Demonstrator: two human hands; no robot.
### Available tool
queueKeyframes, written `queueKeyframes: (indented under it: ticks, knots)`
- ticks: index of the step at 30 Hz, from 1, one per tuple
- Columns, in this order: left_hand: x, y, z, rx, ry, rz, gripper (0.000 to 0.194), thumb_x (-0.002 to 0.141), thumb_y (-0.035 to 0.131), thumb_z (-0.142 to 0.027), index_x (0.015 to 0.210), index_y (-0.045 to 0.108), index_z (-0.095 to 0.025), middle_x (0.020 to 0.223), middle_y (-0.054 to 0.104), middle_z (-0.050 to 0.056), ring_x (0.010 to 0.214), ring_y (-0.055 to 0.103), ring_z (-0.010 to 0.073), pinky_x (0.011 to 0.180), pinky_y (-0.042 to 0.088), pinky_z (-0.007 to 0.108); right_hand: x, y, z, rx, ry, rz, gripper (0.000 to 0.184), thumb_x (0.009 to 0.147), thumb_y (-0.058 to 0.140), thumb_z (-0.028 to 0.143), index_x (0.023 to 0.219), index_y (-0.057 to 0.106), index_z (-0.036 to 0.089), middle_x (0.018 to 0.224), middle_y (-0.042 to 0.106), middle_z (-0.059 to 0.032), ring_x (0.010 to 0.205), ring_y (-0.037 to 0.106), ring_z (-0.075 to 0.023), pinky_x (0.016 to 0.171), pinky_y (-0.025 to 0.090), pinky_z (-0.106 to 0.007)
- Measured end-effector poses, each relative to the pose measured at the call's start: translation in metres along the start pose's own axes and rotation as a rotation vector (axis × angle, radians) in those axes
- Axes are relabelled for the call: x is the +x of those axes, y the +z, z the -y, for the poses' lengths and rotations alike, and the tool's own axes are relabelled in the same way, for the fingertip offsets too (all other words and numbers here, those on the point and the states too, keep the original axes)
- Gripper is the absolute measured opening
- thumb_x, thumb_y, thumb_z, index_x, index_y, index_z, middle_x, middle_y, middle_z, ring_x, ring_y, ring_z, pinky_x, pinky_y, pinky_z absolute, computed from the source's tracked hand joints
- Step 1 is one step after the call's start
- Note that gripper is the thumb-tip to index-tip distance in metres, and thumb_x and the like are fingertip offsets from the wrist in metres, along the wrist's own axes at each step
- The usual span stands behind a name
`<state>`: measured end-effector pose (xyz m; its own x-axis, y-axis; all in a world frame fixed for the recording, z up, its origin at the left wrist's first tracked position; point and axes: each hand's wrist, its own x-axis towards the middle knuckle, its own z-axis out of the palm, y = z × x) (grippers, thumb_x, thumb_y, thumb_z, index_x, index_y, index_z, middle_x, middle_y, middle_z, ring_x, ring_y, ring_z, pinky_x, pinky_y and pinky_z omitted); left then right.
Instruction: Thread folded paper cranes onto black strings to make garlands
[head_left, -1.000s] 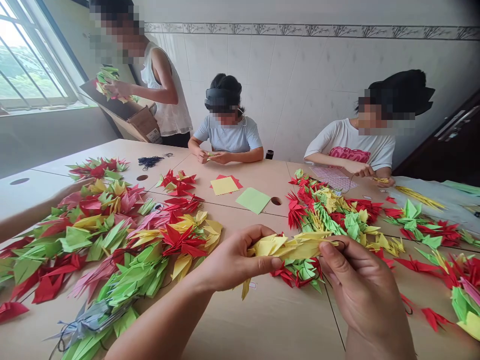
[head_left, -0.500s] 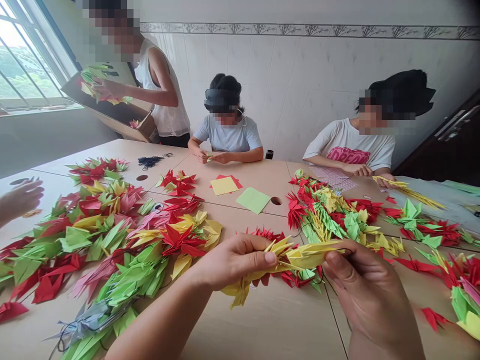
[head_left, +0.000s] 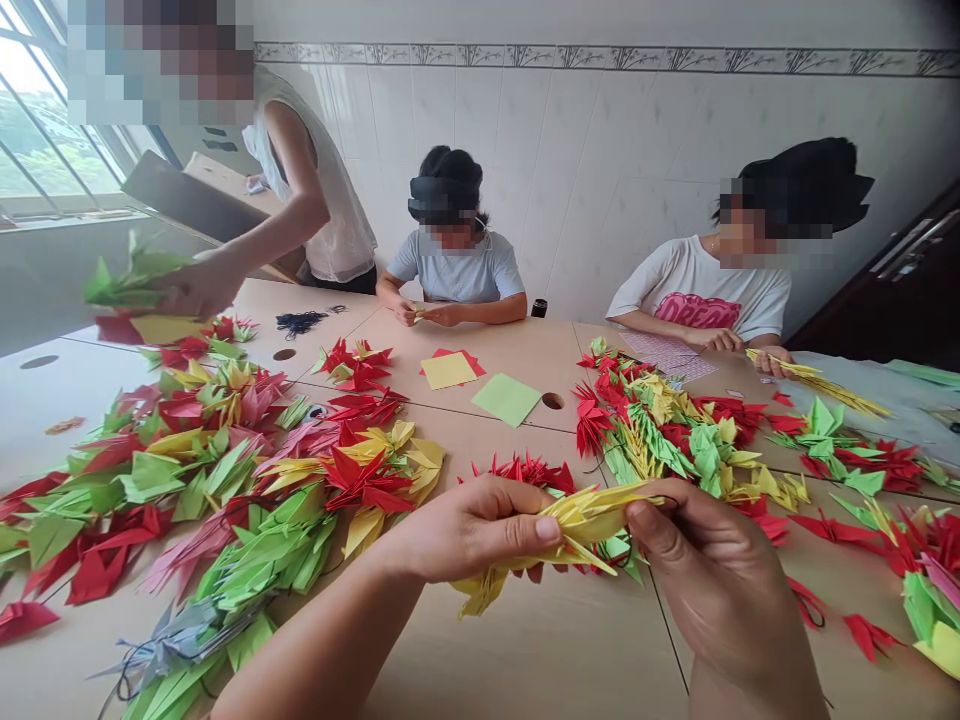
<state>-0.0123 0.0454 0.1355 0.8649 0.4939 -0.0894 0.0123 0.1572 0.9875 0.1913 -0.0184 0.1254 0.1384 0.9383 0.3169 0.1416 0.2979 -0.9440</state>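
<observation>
Between my hands stretches a bundle of yellow folded paper cranes (head_left: pixel 589 515), strung close together. My left hand (head_left: pixel 487 530) is closed around the middle of it, thumb on top, and part of the bundle hangs below the fingers. At the other end, my right hand (head_left: pixel 720 570) pinches the tip, where a short bit of dark cord (head_left: pixel 660 500) shows by the thumb. Just behind the bundle lie red paper cranes (head_left: pixel 521 472). A long heap of green paper cranes (head_left: pixel 262 560) rests left of my left forearm.
Mixed paper cranes (head_left: pixel 667 420) cover the table's right side. Yellow (head_left: pixel 448 372) and green paper squares (head_left: pixel 506 400) lie mid-table near a round hole (head_left: pixel 552 401). Two people sit opposite. A standing person's hand (head_left: pixel 199 285) holds more cranes beside a cardboard box (head_left: pixel 176 200).
The standing person has leaned left, bringing a cluster of cranes from the box over the table. Another hand at the left edge is gone. My right hand has shifted slightly left.
</observation>
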Motion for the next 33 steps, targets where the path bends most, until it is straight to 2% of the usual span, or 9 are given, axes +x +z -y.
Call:
queueKeyframes:
  ticks: [6,10,14,18,21,23,25,29,33]
  knots:
    - [0.000,0.001,0.000,0.025,0.047,0.017,0.040,0.087,0.049,-0.048,0.097,0.066,-0.013,0.082,0.057,0.004,0.073,0.053,0.0096,0.066,0.043,0.019,0.000,0.003,0.001,-0.069,-0.016,-0.033,0.016,0.081,0.065,0.036,0.079,0.068,0.020,0.068,0.063,-0.0023,0.060,0.055,-0.0159,0.052,0.046,-0.025]
    - [0.001,0.006,0.001,-0.048,0.100,-0.019,0.035,0.089,0.051,-0.041,0.114,0.061,-0.019,0.093,0.058,0.005,0.079,0.053,0.0101,0.072,0.042,0.021,0.001,0.003,0.005,-0.107,-0.019,-0.021,0.014,0.082,0.063,0.035,0.082,0.068,0.021,0.067,0.064,-0.0013,0.059,0.056,-0.0153,0.051,0.046,-0.023]
    - [0.003,0.011,0.001,-0.060,0.168,-0.066,0.038,0.087,0.056,-0.036,0.123,0.055,-0.023,0.092,0.056,0.003,0.076,0.050,0.0089,0.068,0.041,0.020,0.001,0.008,0.013,-0.201,-0.005,0.024,0.018,0.083,0.061,0.037,0.074,0.066,0.021,0.063,0.061,-0.0003,0.060,0.057,-0.0154,0.050,0.045,-0.021]
    - [0.003,0.015,0.003,-0.003,0.140,-0.142,0.034,0.087,0.054,-0.039,0.114,0.058,-0.018,0.086,0.055,0.003,0.075,0.050,0.0102,0.068,0.042,0.023,0.000,0.014,0.016,-0.234,0.069,0.093,0.026,0.084,0.058,0.041,0.069,0.064,0.021,0.062,0.058,-0.0008,0.067,0.058,-0.0176,0.055,0.046,-0.023]
    - [0.004,0.015,0.004,0.055,0.103,-0.209,0.035,0.089,0.048,-0.044,0.099,0.059,-0.013,0.079,0.055,0.003,0.071,0.051,0.0109,0.066,0.043,0.024,0.001,0.013,0.014,-0.258,0.112,0.197,0.026,0.086,0.055,0.043,0.077,0.065,0.020,0.067,0.060,-0.0017,0.071,0.059,-0.0186,0.058,0.047,-0.024]
    - [0.004,0.015,0.003,0.071,0.098,-0.237,0.036,0.089,0.047,-0.046,0.095,0.058,-0.013,0.077,0.055,0.003,0.070,0.051,0.0109,0.064,0.042,0.023,0.002,0.012,0.013,-0.288,0.121,0.229,0.026,0.086,0.054,0.044,0.083,0.066,0.021,0.068,0.060,-0.0016,0.072,0.059,-0.0187,0.057,0.047,-0.024]
    - [0.003,0.014,0.001,0.060,0.096,-0.254,0.035,0.089,0.047,-0.046,0.096,0.057,-0.013,0.077,0.055,0.003,0.071,0.051,0.0106,0.064,0.042,0.022,0.003,0.010,0.014,-0.321,0.100,0.219,0.026,0.086,0.054,0.044,0.084,0.065,0.021,0.066,0.059,-0.0009,0.066,0.057,-0.0173,0.053,0.045,-0.023]
    - [0.002,0.013,-0.003,0.028,0.088,-0.262,0.033,0.088,0.048,-0.045,0.088,0.057,-0.014,0.075,0.055,0.002,0.067,0.051,0.0091,0.062,0.042,0.019,0.005,0.007,0.017,-0.349,0.031,0.150,0.026,0.087,0.054,0.042,0.074,0.063,0.021,0.059,0.054,0.0009,0.052,0.047,-0.0130,0.046,0.040,-0.022]
    - [0.001,0.012,-0.006,-0.015,0.091,-0.231,0.031,0.088,0.050,-0.043,0.081,0.058,-0.014,0.071,0.055,0.000,0.061,0.048,0.0068,0.058,0.039,0.017,0.003,0.002,0.018,-0.310,0.018,0.056,0.027,0.086,0.055,0.041,0.069,0.060,0.021,0.054,0.044,0.0028,0.049,0.038,-0.0115,0.044,0.035,-0.022]
